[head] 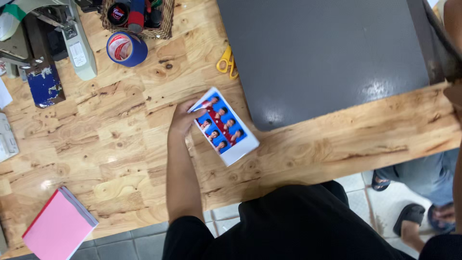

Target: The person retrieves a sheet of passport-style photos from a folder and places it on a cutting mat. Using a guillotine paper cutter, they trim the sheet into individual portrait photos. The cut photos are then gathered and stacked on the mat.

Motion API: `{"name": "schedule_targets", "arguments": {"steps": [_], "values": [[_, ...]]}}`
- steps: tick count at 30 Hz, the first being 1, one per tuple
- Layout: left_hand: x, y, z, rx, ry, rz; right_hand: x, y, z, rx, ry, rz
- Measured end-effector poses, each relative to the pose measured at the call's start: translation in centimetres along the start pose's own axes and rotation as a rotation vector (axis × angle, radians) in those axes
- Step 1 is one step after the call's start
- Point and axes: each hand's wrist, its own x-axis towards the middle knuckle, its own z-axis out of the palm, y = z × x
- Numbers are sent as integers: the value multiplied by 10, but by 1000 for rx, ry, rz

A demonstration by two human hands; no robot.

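One hand in play: our left hand (pixel 183 118) pinches the photo sheet (pixel 224 126) by its upper-left corner, the sheet's long axis running down-right over the wooden surface (pixel 120 139). Right hand's out of view.

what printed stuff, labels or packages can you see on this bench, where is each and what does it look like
Photo sheet: held by the left hand at the bench middle; white rectangle with small blue-and-red portraits.
Tape roll: upper left, blue ring, red-and-white label inside.
Pink pad: lower left corner, rectangular, pink cover.
Round lid: in the wicker basket, black with a red-and-white label.
Stapler: upper left, pale green, small white label.
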Motion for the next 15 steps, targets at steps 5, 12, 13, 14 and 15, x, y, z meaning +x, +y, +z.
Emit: {"name": "schedule_targets", "arguments": {"steps": [5, 12, 13, 14, 15], "values": [[80, 52, 35, 785, -249, -132, 21, 21, 4, 111, -12, -76], [134, 46, 33, 1258, -155, -336, 18, 26, 12, 245, -20, -79], [130, 43, 24, 1262, -119, -384, 15, 25, 12, 263, -25, -76], [124, 39, 12, 1275, -124, -353, 13, 23, 11, 273, -31, -74], [116, 35, 1, 1287, -130, -319, 11, 21, 11, 284, -31, -76]]}}
